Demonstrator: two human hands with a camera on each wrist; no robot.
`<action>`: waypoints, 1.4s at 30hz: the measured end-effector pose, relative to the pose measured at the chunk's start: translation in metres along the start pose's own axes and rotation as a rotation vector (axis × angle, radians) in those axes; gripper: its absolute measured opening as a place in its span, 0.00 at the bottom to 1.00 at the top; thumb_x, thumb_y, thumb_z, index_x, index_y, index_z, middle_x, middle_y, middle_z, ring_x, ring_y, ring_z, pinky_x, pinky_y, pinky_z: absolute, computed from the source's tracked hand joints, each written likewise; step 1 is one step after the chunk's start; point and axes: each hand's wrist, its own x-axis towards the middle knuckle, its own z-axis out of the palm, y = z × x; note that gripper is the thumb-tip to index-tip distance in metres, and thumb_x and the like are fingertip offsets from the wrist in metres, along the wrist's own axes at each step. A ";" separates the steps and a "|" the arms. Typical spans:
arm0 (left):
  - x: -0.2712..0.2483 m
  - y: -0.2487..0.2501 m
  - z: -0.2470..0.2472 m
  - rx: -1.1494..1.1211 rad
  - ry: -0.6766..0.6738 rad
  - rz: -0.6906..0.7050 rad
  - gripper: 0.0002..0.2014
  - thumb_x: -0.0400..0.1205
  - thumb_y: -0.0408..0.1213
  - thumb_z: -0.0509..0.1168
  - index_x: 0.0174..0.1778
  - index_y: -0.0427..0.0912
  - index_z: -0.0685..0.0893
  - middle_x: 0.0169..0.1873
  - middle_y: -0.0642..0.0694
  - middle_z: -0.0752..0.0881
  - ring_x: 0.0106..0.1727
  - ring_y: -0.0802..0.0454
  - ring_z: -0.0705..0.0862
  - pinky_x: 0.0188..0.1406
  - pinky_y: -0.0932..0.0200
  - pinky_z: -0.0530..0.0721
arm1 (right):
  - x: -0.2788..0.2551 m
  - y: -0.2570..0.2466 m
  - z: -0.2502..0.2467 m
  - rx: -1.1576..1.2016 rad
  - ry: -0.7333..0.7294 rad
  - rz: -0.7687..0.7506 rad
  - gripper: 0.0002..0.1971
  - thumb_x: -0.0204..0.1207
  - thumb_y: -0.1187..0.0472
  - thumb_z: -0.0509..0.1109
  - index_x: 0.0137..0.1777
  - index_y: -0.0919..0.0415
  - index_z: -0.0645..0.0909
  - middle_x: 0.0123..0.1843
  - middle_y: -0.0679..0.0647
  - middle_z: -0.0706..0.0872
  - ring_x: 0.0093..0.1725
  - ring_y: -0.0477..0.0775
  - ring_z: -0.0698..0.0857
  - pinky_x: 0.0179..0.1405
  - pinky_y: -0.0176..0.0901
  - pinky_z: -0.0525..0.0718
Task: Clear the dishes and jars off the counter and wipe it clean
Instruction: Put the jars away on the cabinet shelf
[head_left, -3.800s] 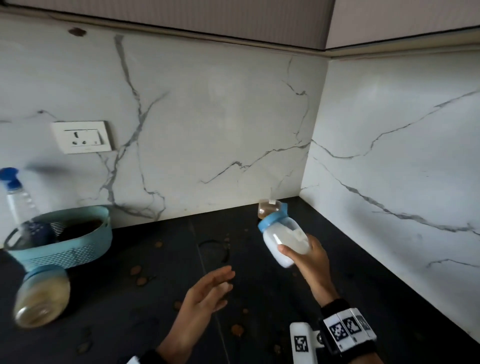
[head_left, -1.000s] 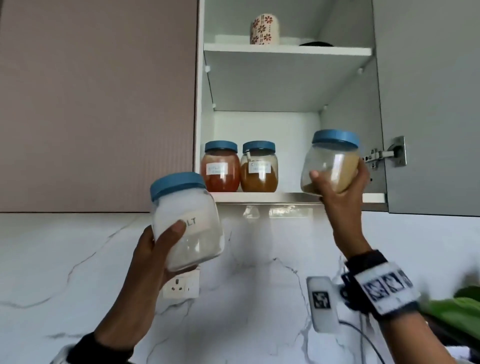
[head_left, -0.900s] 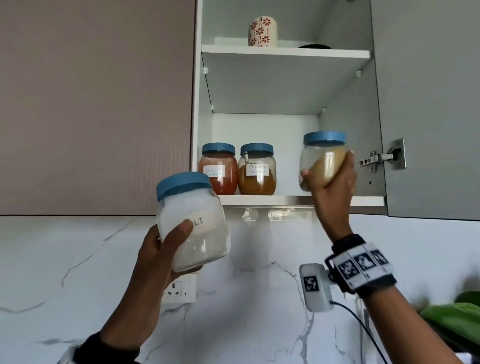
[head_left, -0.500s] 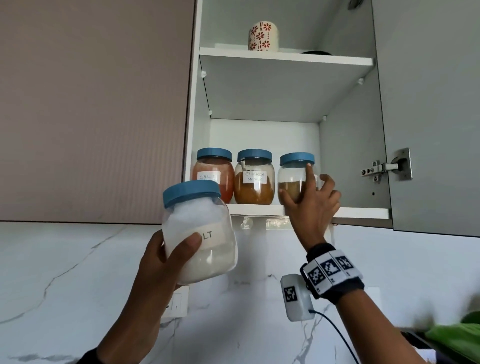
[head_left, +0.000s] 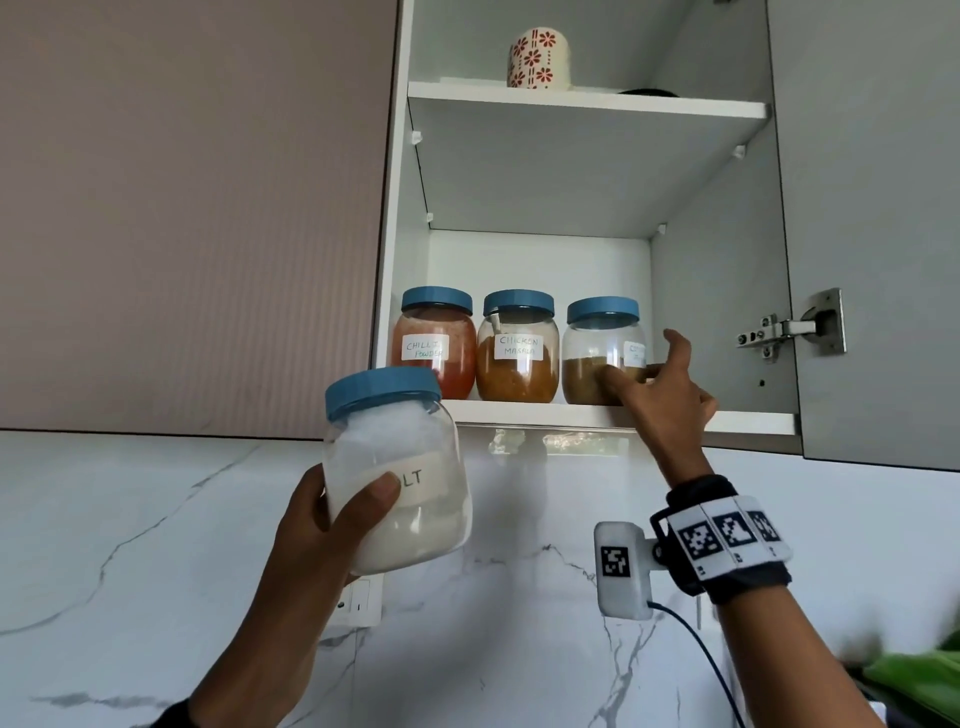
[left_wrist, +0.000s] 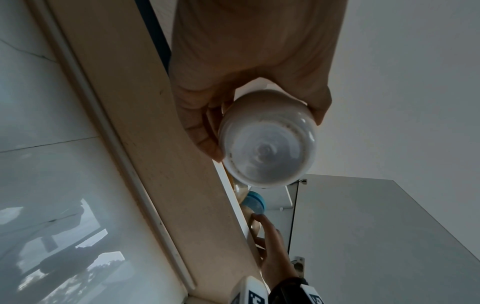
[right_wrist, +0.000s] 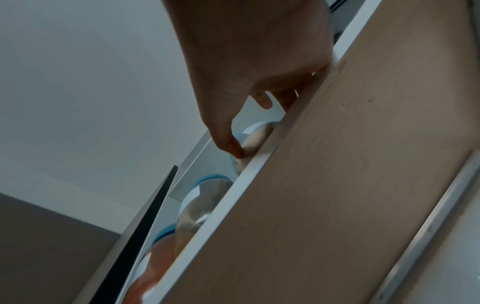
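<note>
Nearest the camera, the left hand (head_left: 317, 525) wraps its fingers and thumb round the upright salt jar (head_left: 397, 467), held just below and left of the lower shelf (head_left: 748, 422). Farther in, the right hand (head_left: 662, 389) is loosely spread, fingertips touching the brown-spice jar (head_left: 597, 353) standing on that shelf. The free shelf space lies up and right of the salt jar, nearer the right hand.
</note>
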 end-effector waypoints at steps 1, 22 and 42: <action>-0.001 0.000 0.000 0.009 0.004 -0.002 0.56 0.24 0.74 0.72 0.52 0.57 0.78 0.53 0.49 0.85 0.55 0.46 0.84 0.44 0.50 0.85 | -0.002 0.001 0.003 -0.019 0.041 -0.025 0.44 0.60 0.39 0.68 0.76 0.55 0.61 0.52 0.53 0.82 0.63 0.61 0.78 0.72 0.57 0.58; -0.019 0.000 0.013 0.011 0.017 -0.008 0.56 0.22 0.73 0.71 0.50 0.56 0.78 0.51 0.50 0.85 0.53 0.48 0.84 0.38 0.56 0.85 | -0.013 0.005 0.016 -0.195 0.055 -0.074 0.46 0.65 0.31 0.62 0.77 0.60 0.60 0.66 0.62 0.80 0.68 0.65 0.76 0.76 0.63 0.53; -0.008 -0.016 0.085 0.637 -0.153 0.624 0.41 0.62 0.68 0.67 0.72 0.68 0.61 0.65 0.75 0.69 0.65 0.71 0.74 0.58 0.76 0.76 | -0.135 -0.036 -0.049 0.608 -0.147 -0.032 0.43 0.41 0.43 0.81 0.62 0.41 0.72 0.52 0.35 0.84 0.46 0.30 0.84 0.38 0.27 0.84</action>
